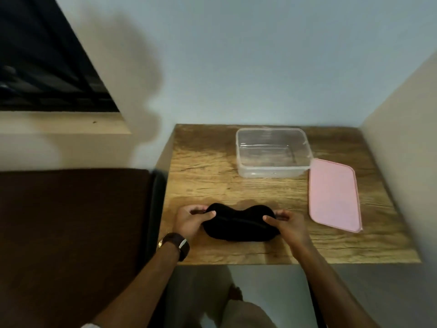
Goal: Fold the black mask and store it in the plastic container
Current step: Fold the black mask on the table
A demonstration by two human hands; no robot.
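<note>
While each hand pinches the black mask [238, 224], open plastic container [272, 153] beyond, pink lid [334, 195] beside.

We see a matt black cloth mask [238, 224], a clear glossy plastic container [272, 152], a smooth pink plastic lid [333, 195] and a grainy, knotted wooden table [203, 171].

Tabletop clearance: left half open, right side crowded.
Bare wood runs along the tabletop [198, 176] left edge up to the far-left corner. Clear container [272, 153] blocks the far edge at centre-right; pink lid [333, 195] touches it, filling the right edge. Open strip between container and near edge.
</note>
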